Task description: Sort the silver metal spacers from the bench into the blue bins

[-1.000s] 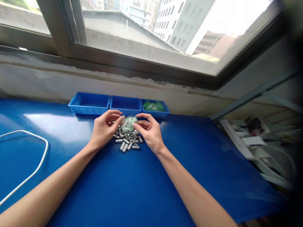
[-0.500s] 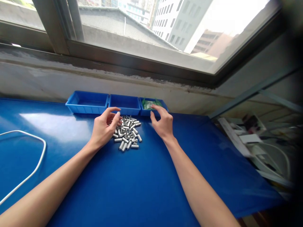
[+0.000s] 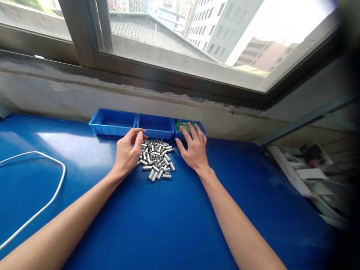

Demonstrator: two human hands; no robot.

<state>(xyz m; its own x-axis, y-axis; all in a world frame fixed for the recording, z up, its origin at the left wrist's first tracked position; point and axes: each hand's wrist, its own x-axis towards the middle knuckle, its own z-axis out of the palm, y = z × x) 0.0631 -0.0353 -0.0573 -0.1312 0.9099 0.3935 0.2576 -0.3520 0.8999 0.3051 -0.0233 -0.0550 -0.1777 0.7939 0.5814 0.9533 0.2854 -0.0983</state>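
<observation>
A pile of short silver metal hex standoffs (image 3: 156,159) lies on the blue table. At the pile's left edge is my left hand (image 3: 128,153), its fingers loosely curved and the thumb apart from them; I see nothing held, though some fingertips are hidden behind the thumb. My right hand (image 3: 195,152) is on the other side, palm down, with fingers spread and nothing in them. Its fingertips overlap the front of the right blue bin (image 3: 203,130), where a green-and-white packet (image 3: 184,125) lies partly covered; whether they touch it I cannot tell.
Left of that bin stand a middle blue bin (image 3: 155,132) and a left blue bin (image 3: 114,128), along the wall below the window. A white cable (image 3: 60,180) curves over the table (image 3: 157,225) at left. Papers and other items (image 3: 312,173) sit beyond its right edge.
My right hand's fingers have spread and its palm has turned down. My left hand keeps nearly the same shape beside the pile. The whole view has shifted slightly.
</observation>
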